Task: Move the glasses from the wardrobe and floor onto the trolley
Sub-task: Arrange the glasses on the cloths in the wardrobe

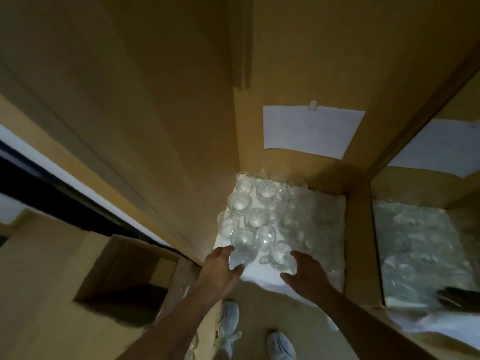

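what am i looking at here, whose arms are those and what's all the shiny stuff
There is one picture, taken by a wide-angle camera worn on a person's head, looking down, so the arms are theirs. They stand at an open wardrobe. On its white-lined shelf stands a cluster of clear glasses; that is the shiny stuff. The left hand and right hand reach with spread fingers toward the nearest glasses, and neither grips one yet. White paper hangs on the back wall, and their shoes show below.

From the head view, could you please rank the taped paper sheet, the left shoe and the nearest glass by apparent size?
1. Paper sheet, clearly largest.
2. Left shoe.
3. Nearest glass, smallest.
The shoe is nearer the camera, so true sizes are unsure.
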The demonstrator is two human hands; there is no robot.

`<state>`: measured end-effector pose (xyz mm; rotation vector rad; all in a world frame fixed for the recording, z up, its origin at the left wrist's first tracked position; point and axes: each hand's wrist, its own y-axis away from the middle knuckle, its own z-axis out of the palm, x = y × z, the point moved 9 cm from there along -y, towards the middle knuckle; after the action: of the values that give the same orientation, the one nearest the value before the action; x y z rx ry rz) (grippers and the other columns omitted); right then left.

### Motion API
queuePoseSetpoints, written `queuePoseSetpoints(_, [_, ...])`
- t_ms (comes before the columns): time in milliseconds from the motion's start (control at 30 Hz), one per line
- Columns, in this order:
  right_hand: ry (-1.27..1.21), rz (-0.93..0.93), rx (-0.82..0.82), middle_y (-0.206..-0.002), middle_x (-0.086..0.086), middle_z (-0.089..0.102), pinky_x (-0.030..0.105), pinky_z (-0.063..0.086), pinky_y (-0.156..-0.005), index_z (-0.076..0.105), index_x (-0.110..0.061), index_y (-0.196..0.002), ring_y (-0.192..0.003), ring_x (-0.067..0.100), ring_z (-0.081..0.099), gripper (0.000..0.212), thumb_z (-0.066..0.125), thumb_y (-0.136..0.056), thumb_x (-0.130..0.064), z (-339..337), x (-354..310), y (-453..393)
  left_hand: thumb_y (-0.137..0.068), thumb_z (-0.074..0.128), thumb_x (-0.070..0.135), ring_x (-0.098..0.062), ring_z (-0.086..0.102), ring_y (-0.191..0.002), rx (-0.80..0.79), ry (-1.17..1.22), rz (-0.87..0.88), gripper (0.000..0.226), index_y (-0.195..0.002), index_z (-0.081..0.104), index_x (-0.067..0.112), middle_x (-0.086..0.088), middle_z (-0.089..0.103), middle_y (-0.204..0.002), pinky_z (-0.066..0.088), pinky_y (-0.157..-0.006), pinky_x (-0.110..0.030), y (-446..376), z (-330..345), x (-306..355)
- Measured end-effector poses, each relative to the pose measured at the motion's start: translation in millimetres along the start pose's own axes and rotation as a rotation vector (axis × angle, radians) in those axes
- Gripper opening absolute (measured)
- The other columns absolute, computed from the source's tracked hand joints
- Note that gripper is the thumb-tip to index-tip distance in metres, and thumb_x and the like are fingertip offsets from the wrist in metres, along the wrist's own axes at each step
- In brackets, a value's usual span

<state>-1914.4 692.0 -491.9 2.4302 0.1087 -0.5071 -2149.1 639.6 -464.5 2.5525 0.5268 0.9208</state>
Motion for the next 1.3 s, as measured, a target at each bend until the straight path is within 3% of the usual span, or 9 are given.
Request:
queuePoseSetpoints(133, [-0.081,0.112,-0.004,-0.16,0.003,0.035,0.029,0.029,-0.116,0.028,-0.018,-0.158,-0.146,0.021,0.034,0.079,0.064,-0.094,-0.048,23,1,-3,-0.09,0.069,0.035,-0.026,0.057,-0.125,-0.069,-0.003,0.041,0.055,-0.14,0.055,0.015,-0.006,0.059,-0.136,0.045,-0.1,-0.03,-32,5,-12])
queuePoseSetpoints(433, [-0.153,0.204,0.014,-0.157,0.005,0.04,0.032,0.034,-0.113,0.031,-0.017,-0.156,-0.142,0.024,0.04,0.08,0.068,-0.091,-0.046,55,-14,-49,-0.087,0.075,0.024,-0.029,0.054,-0.127,0.039,0.033,0.058,0.062,-0.143,0.051,0.011,-0.011,0.054,-0.142,0.041,-0.107,-0.032,-92,-8,-24])
queuePoseSetpoints(633, [-0.21,0.211,0.026,-0.16,0.005,0.036,0.036,0.03,-0.117,0.028,-0.017,-0.157,-0.147,0.025,0.033,0.08,0.066,-0.093,-0.047,71,-14,-92,-0.084,0.079,0.018,-0.033,0.057,-0.124,0.105,0.036,0.018,0.059,-0.138,0.058,0.006,-0.016,0.058,-0.137,0.043,-0.105,-0.036,-124,1,-35])
queuePoseSetpoints(933, [-0.248,0.212,0.164,-0.152,0.012,0.046,0.036,0.026,-0.117,0.038,-0.009,-0.151,-0.143,0.028,0.038,0.079,0.076,-0.088,-0.038,82,0,-121,-0.089,0.074,0.03,-0.024,0.046,-0.136,-0.05,0.068,-0.167,0.069,-0.149,0.043,0.014,-0.009,0.048,-0.148,0.039,-0.109,-0.035,-138,67,-80])
queuePoseSetpoints(1167, [-0.214,0.181,0.217,-0.153,0.013,0.042,0.04,0.032,-0.113,0.034,-0.011,-0.153,-0.142,0.032,0.036,0.094,0.083,-0.079,-0.04,83,12,-159,-0.08,0.083,0.035,-0.025,0.04,-0.142,-0.041,0.116,-0.212,0.096,-0.156,0.03,0.01,-0.011,0.041,-0.155,0.032,-0.11,-0.029,-157,105,-101])
queuePoseSetpoints(1300, [-0.22,0.154,0.195,-0.157,0.013,0.038,0.039,0.029,-0.116,0.029,-0.011,-0.156,-0.146,0.03,0.031,0.103,0.086,-0.075,-0.042,94,14,-178,-0.071,0.09,0.038,-0.024,0.041,-0.141,-0.06,0.171,-0.279,0.113,-0.158,0.022,0.013,-0.009,0.04,-0.155,0.032,-0.104,-0.026,-166,133,-112])
